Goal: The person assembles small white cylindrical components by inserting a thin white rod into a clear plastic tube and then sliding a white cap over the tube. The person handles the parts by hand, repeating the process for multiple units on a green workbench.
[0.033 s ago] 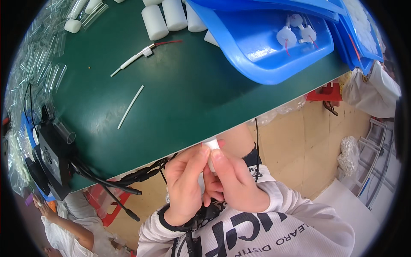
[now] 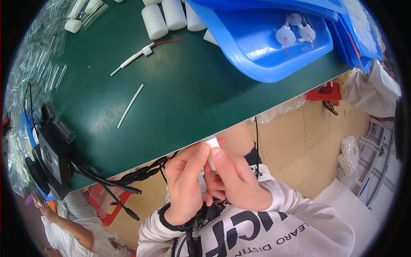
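Note:
Close to the table's near edge, my left hand (image 2: 187,182) and my right hand (image 2: 239,180) meet and pinch one small white cylindrical piece (image 2: 212,142). Thumbs press on it from both sides, and fingers hide much of it. A bit of red shows at its left side, too small to make out. Farther up on the green table (image 2: 171,94) lies a thin white tube assembly (image 2: 136,57) with a metal section, a small white tab and red wires. Nearer to me is a loose thin white stick (image 2: 130,106).
Blue plastic bins (image 2: 265,73) stand at the back right; one holds several white round parts with red wires (image 2: 285,36). White foam-like cylinders (image 2: 154,22) stand at the back. Clear tubes (image 2: 51,73) pile up at left, beside a black device (image 2: 53,160) with cables. A co-worker's arm (image 2: 70,227) shows lower left.
My hands stay almost in place on the white piece. The fingers of my right hand have shifted very slightly.

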`<state>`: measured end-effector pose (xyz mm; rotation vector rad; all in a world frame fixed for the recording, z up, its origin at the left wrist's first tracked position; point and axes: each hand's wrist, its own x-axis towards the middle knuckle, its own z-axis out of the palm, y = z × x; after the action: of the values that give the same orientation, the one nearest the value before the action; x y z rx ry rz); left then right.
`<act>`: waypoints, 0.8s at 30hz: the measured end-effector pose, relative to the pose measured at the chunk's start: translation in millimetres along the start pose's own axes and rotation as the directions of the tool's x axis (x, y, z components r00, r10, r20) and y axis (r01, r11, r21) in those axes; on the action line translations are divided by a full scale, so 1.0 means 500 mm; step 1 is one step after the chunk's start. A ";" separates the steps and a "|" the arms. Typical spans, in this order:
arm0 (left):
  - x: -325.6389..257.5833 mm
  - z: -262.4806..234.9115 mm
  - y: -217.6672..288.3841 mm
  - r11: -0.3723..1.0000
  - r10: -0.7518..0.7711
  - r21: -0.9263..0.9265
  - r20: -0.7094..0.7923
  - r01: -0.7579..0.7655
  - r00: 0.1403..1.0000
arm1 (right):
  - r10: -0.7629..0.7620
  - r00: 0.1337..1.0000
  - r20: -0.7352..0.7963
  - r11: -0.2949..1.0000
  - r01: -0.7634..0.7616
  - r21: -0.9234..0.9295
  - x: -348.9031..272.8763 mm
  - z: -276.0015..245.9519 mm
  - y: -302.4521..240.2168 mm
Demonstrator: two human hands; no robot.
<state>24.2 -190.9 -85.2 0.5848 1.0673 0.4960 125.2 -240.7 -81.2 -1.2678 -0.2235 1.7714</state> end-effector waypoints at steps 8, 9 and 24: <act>-0.002 0.013 -0.011 0.999 0.038 -0.035 -0.057 -0.040 0.998 | 0.043 0.999 0.026 0.999 -0.043 -0.027 -0.002 -0.009 -0.017; -0.004 0.013 -0.005 1.000 0.016 -0.011 -0.067 -0.017 0.998 | 0.032 0.999 0.026 0.999 -0.033 0.007 -0.002 -0.006 -0.010; -0.001 0.005 0.014 0.994 -0.029 0.107 -0.063 0.036 0.998 | -0.044 0.981 0.191 0.987 0.013 0.163 0.025 -0.023 0.019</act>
<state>25.6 -186.5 -79.5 0.6497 1.1653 0.4322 128.7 -240.2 -100.3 -0.9732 -0.2036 1.8504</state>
